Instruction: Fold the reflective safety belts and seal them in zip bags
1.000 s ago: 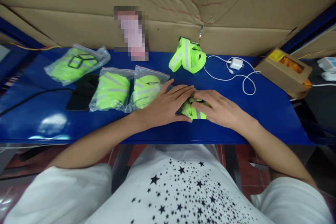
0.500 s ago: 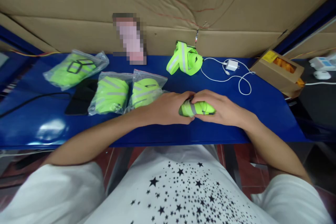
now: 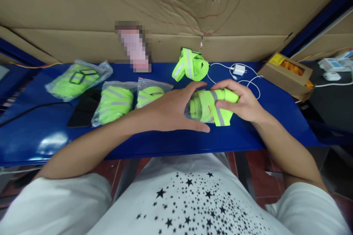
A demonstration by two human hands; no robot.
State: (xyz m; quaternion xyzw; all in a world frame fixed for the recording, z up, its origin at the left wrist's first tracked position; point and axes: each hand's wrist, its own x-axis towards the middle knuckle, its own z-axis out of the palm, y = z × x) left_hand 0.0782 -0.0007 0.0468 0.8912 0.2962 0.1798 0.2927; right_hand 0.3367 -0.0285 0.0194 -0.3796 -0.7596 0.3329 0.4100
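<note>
A neon yellow-green strap bundle [image 3: 204, 104] with grey reflective stripes is between my hands above the blue table, its left end dark or see-through. My right hand [image 3: 242, 101] grips its right side, thumb in front and fingers behind. My left hand [image 3: 179, 108] is spread around the left end, thumb and fingers wide apart. Left of it lie two clear bags of the same strap, one [image 3: 116, 102] fully visible, the other [image 3: 150, 93] partly behind my left hand. A third bag [image 3: 74, 80] with black buckles lies farther left. A loose strap coil [image 3: 190, 66] sits behind my hands.
A black flat object [image 3: 84, 108] lies among the bags on the blue table [image 3: 165, 145]. A white charger [image 3: 239, 69] with its cable and a cardboard box [image 3: 286, 75] with orange contents are at the right. Cardboard [image 3: 82, 3] lines the back.
The bundle has been turned and shows a wider face, with strap hanging at its right. My left hand has opened from its hold, while my right hand has moved slightly right and up.
</note>
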